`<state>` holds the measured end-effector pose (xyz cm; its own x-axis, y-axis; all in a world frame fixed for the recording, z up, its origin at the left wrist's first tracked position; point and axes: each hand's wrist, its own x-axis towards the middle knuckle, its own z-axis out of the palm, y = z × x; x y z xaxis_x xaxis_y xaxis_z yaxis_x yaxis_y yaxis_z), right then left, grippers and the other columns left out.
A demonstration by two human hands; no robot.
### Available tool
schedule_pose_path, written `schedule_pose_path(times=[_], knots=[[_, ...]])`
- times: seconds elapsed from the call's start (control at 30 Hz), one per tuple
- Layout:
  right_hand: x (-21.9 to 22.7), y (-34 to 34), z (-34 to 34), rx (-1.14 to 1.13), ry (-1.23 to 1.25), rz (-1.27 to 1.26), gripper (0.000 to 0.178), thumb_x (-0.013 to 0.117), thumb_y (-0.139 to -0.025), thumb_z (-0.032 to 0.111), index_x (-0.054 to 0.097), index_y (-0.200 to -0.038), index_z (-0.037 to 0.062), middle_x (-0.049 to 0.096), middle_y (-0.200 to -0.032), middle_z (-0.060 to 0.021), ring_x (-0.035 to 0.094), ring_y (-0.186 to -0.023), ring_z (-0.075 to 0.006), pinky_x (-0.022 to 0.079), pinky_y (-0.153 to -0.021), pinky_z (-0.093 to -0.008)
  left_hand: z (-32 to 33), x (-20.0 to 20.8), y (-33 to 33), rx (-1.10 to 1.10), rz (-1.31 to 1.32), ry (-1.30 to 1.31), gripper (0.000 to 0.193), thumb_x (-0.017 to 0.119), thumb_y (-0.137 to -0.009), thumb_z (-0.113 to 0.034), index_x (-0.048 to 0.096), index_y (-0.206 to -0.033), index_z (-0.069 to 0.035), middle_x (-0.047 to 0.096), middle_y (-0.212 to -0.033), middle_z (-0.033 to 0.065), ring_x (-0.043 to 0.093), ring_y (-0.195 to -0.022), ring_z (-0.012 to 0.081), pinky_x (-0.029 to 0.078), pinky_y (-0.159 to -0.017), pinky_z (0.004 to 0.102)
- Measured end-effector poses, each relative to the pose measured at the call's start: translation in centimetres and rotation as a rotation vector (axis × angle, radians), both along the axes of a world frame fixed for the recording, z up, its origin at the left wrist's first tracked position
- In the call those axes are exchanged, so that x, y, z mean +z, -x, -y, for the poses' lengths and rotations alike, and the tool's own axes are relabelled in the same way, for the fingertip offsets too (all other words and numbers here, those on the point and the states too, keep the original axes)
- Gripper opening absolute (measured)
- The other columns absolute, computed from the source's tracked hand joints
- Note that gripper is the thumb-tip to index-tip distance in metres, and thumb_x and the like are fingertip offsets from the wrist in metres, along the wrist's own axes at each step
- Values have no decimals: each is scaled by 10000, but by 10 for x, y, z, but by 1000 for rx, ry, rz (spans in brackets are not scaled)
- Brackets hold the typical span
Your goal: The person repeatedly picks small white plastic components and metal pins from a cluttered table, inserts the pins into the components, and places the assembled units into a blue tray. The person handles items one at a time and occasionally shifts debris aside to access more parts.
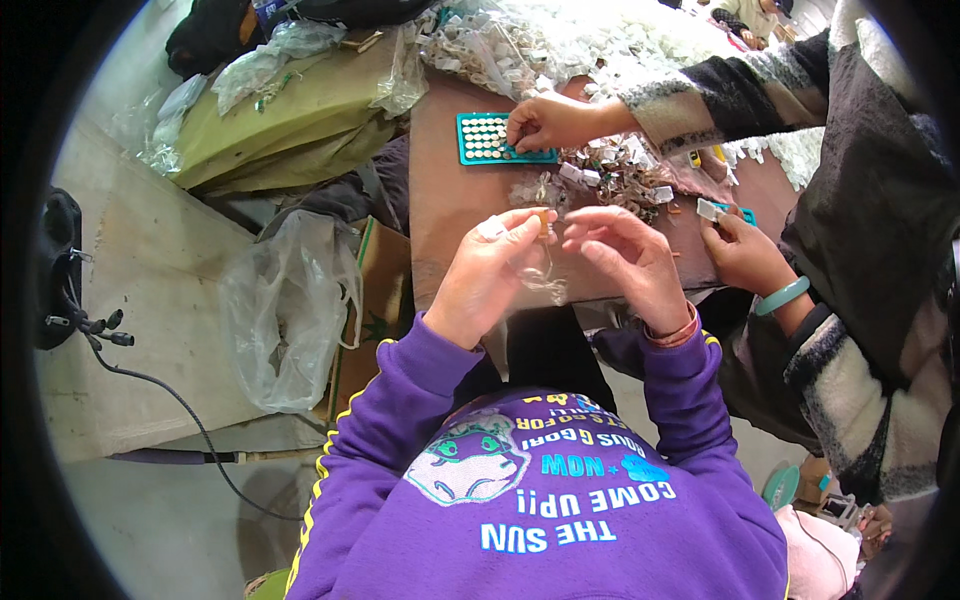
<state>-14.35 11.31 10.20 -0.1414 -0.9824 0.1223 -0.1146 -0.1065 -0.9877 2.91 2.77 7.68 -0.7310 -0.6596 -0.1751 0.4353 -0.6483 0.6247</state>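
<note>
My left hand (488, 262) is raised over the near edge of the brown table, thumb and forefinger pinching a small amber-coloured piece (544, 222). Below that piece hangs a thin pale cord (546, 286), looped and partly blurred. Just to the right is my right hand (632, 262), its fingers apart and slightly smeared, with nothing seen in them. Beyond my hands lies a small clear plastic heap (538, 190). A co-worker's hand (562, 122) reaches onto a teal tray (464, 158) of round whitish pieces.
The co-worker's other hand (750, 262) holds a small white piece (710, 211) at right. Small white tagged parts (630, 170) lie heaped beyond my hands; a larger white pile (500, 45) covers the table's far side. A clear plastic bag (290, 310) hangs at left.
</note>
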Motion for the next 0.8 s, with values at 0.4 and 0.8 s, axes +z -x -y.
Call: schedule_pose_path(times=[0.4,0.8], knots=[[1,-14,7,-92,329,-387,288,709,-737,7,707,-1024,33,666,-956,-121,650,-890,-218,518,-795,-301,-7,-4,-5,-166,-136,-66,232,583,-952,-149,598,-1135,-8,625,-984,-9,497,-726,38,428,-680,189],[-13,-15,-10,71,-198,415,197,615,-930,133,608,-1069,-7,654,-981,-38,619,-905,-98,491,-807,-244,-12,-10,-6,59,36,161,238,633,-929,-166,607,-1120,-26,642,-931,-26,514,-719,24,420,-644,185]])
